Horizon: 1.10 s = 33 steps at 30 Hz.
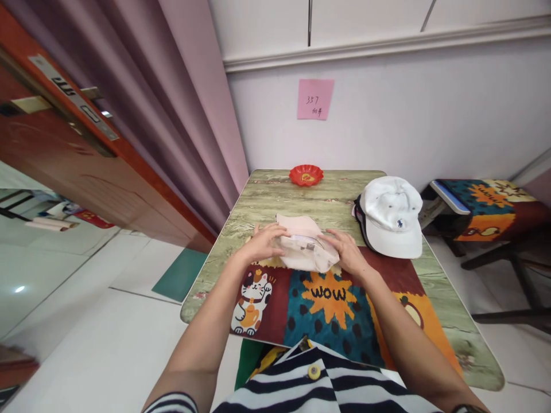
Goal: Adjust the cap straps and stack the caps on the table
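A pale pink baseball cap (305, 252) lies on the table in front of me, its opening with the label showing and its brim pointing away. At its left side my left hand (267, 244) grips it, thumb on the near side and fingers along the brim. My right hand (346, 252) holds the opposite edge, its fingers partly bent against the fabric. A white cap (392, 206) with a small dark blue emblem rests to the right, on top of at least one dark cap (365, 223). A colourful mat (329, 321) printed "WOW" lies under my hands.
A red scalloped dish (306, 175) sits at the far side of the wood-patterned table (267, 195). A pink paper note (315, 99) is stuck on the wall. Left are a purple curtain (185, 86) and a door (107, 172); right, another mat-covered table (491, 201).
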Available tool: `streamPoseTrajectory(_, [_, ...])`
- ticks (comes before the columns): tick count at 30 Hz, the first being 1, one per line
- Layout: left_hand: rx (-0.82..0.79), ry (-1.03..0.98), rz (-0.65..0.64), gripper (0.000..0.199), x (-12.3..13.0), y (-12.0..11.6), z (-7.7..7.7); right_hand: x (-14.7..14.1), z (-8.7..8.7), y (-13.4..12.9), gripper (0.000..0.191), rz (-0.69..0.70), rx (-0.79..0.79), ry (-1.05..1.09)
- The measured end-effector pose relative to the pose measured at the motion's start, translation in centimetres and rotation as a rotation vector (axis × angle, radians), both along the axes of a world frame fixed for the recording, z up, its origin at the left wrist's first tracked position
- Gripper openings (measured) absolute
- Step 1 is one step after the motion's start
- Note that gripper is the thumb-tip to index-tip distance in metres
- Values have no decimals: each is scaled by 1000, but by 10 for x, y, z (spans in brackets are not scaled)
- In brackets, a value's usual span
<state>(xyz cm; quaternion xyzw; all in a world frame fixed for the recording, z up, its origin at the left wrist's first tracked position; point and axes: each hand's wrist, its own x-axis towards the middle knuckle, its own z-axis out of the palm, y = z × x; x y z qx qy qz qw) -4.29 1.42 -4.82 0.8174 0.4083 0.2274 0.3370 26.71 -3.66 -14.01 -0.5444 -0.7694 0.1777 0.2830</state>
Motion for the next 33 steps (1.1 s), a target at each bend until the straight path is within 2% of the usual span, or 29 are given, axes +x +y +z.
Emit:
streamPoseTrajectory(2, [2,-26,-6,21,1,-1,6,-7,8,1,32,46,-28,94])
streamPoseTrajectory(4, [-87,-125,-22,25,1,-2,21,-10,24,1,21,81,-73,296])
streamPoseTrajectory(7, [-272,-469,53,29,-1,-4,47,-9,56,-1,29,70,-223,684])
streamPoseTrajectory(9, [-331,-753,173,32,4,-5,55,-11,74,-3,39,11,-311,932])
streamPoseTrajectory(10, [-353,-868,219,35,9,-8,54,-13,81,-3,44,-14,-336,1035])
streamPoseTrajectory(13, [-469,-1022,243,60,30,-22,33,-27,87,-3,59,-48,-368,1184])
streamPoseTrajectory(15, [-557,-1036,214,80,45,-37,11,-35,81,-4,66,-43,-394,1166])
streamPoseTrajectory(17, [-620,-1061,202,91,55,-51,-8,-38,71,-6,70,-39,-404,1135])
streamPoseTrajectory(20, [-684,-1092,195,86,61,-59,-23,-34,57,-8,74,-49,-404,1159])
streamPoseTrajectory(24, [-735,-1152,200,70,60,-48,-21,-26,50,-13,80,-43,-441,1210])
streamPoseTrajectory(27, [-712,-1247,240,64,54,-34,-24,-33,44,-31,79,-16,-555,1269])
streamPoseTrajectory(30, [-701,-1339,297,57,45,-25,-35,-48,34,-59,58,-37,-709,1408])
streamPoseTrajectory(33, [-776,-1392,353,49,41,-24,-47,-59,30,-77,39,-127,-810,1579])
